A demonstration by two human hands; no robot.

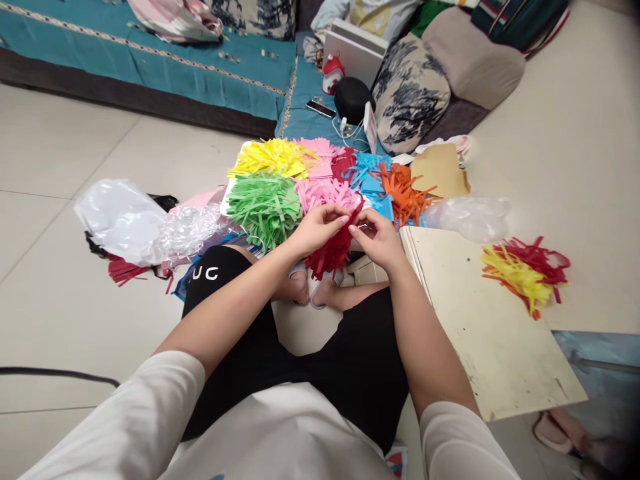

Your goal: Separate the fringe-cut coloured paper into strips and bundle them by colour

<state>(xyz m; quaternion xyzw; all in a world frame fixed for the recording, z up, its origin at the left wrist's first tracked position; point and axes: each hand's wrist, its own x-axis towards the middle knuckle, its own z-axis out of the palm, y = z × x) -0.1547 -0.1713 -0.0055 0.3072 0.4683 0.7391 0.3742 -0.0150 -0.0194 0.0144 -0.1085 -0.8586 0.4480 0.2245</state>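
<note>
Between my two hands hangs a dark red paper tassel (331, 252), its cut strips pointing down over my feet. My left hand (323, 229) pinches its upper part from the left. From the right, the fingers of my right hand (374, 235) close on the tassel's top edge. Just beyond lie heaps of fringed paper: green (265, 207), yellow (273, 159), light pink (325, 193), blue (370, 172) and orange (404, 193). Some dark red paper (343, 164) sits among them at the back.
A cream board (480, 313) on the right carries a red, yellow and orange tassel bundle (525, 270). Clear plastic (123, 217) and shiny white strips lie at left. Behind stands a teal sofa (200, 60) with cushions, a phone (321, 109) and a black round case (353, 100).
</note>
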